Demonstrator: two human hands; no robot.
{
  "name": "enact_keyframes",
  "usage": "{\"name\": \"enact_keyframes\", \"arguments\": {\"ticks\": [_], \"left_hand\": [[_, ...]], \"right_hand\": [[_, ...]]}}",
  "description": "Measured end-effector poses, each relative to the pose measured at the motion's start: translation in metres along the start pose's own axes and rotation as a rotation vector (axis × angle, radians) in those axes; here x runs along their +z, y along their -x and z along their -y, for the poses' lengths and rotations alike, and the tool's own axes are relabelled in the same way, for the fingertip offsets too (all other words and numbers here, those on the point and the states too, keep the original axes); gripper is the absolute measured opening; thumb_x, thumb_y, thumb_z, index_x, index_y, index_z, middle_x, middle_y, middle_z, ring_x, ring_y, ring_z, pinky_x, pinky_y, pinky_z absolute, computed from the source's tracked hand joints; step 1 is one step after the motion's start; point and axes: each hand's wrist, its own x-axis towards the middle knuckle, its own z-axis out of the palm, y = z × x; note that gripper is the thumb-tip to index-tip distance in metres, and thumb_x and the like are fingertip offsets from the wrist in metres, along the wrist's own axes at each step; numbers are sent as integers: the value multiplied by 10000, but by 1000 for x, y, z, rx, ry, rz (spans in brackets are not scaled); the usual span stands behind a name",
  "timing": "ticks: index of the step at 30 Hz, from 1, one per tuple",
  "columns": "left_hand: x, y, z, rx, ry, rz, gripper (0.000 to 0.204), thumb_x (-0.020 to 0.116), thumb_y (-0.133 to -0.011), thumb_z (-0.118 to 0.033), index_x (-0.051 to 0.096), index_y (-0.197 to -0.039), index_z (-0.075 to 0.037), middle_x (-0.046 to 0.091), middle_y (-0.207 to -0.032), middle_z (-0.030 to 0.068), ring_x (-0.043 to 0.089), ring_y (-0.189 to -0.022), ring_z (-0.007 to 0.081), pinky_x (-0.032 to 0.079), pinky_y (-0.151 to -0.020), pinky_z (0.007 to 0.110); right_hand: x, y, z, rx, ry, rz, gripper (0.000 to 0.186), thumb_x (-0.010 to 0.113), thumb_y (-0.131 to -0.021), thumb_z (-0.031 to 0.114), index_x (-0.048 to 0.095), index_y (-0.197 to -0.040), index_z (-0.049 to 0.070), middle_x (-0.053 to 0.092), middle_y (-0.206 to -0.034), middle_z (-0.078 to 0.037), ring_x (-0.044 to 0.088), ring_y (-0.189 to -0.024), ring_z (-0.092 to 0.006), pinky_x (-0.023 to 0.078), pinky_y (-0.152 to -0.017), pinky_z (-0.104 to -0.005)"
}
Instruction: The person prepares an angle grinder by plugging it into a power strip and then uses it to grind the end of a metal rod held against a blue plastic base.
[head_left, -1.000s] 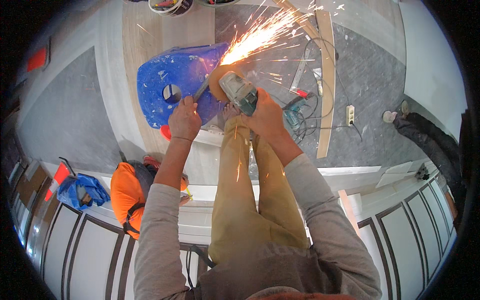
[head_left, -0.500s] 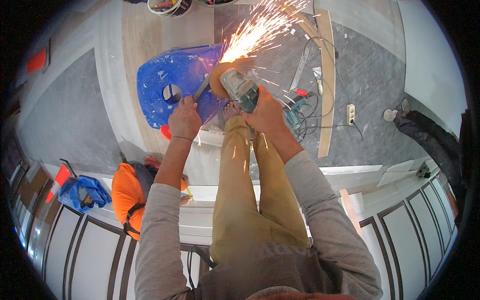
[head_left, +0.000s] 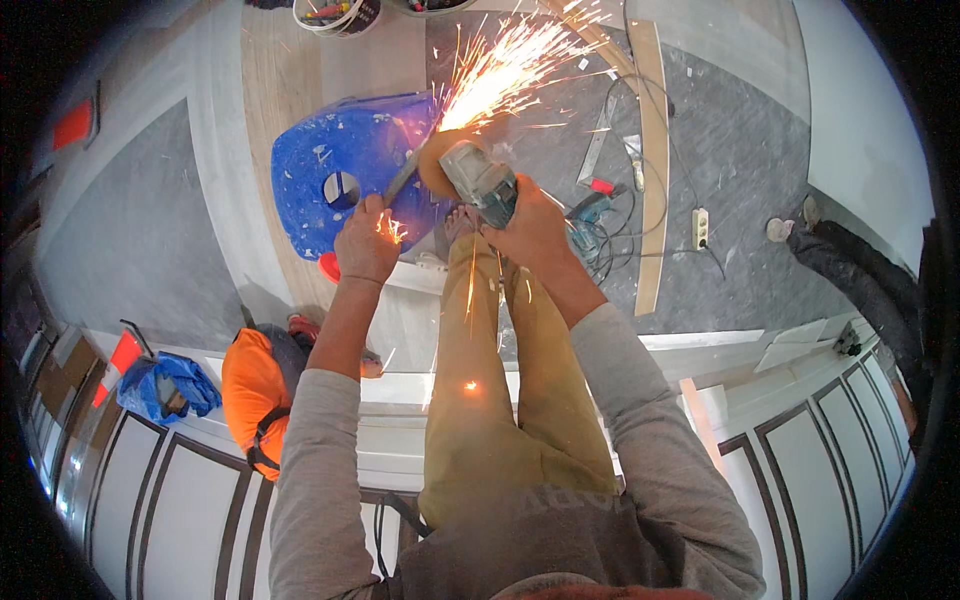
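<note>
My right hand [head_left: 535,225] is closed around the body of an angle grinder [head_left: 478,182]. Its brown disc [head_left: 434,165] touches the far end of a narrow grey metal bar [head_left: 402,180]. A bright plume of sparks [head_left: 505,80] sprays away to the far right. The near end of the bar is gripped by my left hand [head_left: 366,245], where a few sparks glow on the fingers. Under the bar lies a dusty blue plastic piece [head_left: 305,165] with a round hole. The exact contact spot is partly hidden by glare.
On the right floor lie a teal power tool [head_left: 588,235], cords, a metal square [head_left: 597,145], a long wooden board [head_left: 652,180] and a socket strip [head_left: 701,228]. A bucket [head_left: 335,15] stands far off. A person in orange [head_left: 252,390] is at left; another's legs [head_left: 865,265] show right.
Both hands keep nearly the same place. The spark plume has changed shape, and sparks now show on my left hand and on my trousers.
</note>
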Motion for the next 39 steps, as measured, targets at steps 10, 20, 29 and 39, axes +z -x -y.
{"name": "enact_keyframes", "arguments": {"ticks": [10,20,29,39], "left_hand": [[0,-1,2,11,57,14,157,500,-957,-198,495,-1014,-52,625,-1026,207,628,-889,434,511,-712,539],[2,-2,3,0,9,15,165,499,-952,-174,499,-1067,-56,628,-1023,203,632,-875,434,512,-710,537],[0,-2,3,-1,19,29,149,490,-960,-190,498,-1038,-63,625,-1020,200,633,-869,440,507,-707,548],[-4,-2,-4,-15,-27,16,148,540,-932,-190,504,-981,-55,638,-985,179,648,-853,397,531,-703,511]], "right_hand": [[-5,-4,10,15,21,14,632,814,-665,297,532,-1170,42,661,-1004,-209,646,-980,-404,519,-837,-460],[-12,-2,11,21,-14,43,627,812,-664,294,543,-1171,42,650,-1055,-212,639,-1000,-398,516,-842,-459],[-3,4,-3,-30,-33,-14,686,823,-623,311,522,-1157,1,654,-996,-242,658,-918,-408,532,-784,-467],[0,1,-10,-34,-6,-13,700,816,-633,301,522,-1200,16,655,-1013,-235,652,-953,-401,531,-806,-447]]}}
